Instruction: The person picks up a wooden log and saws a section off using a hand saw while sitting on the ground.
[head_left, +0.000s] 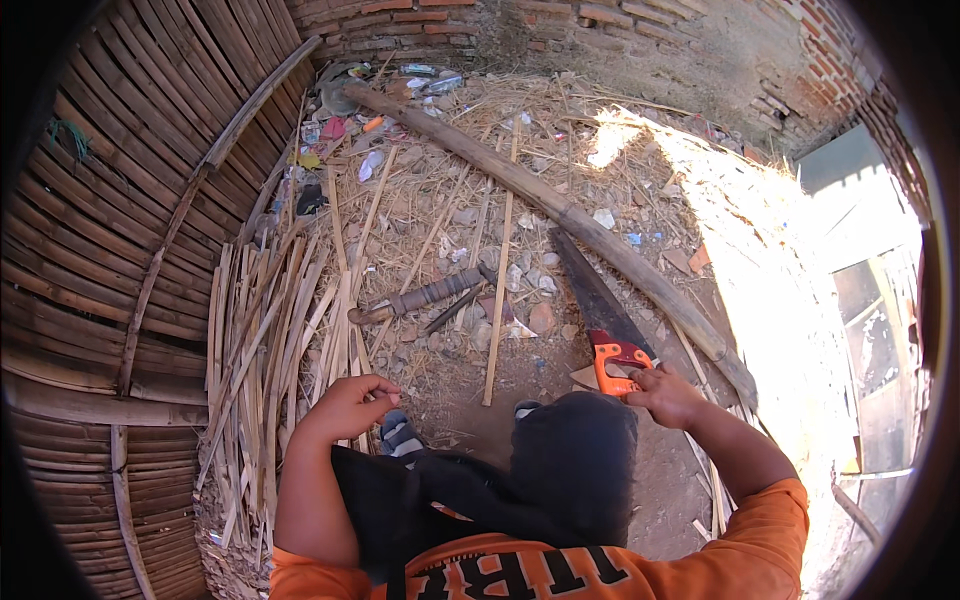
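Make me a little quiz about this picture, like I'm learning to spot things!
1. True or false: the right hand touches the orange handle of the saw.
2. What does the left hand rest near? A) a bundle of thin bamboo strips B) a bucket C) a ladder
3. Fill the gap: the long thick pole lies on the ground, slanting across the straw, behind the ____.

Key: 1 true. 2 A. 3 saw.
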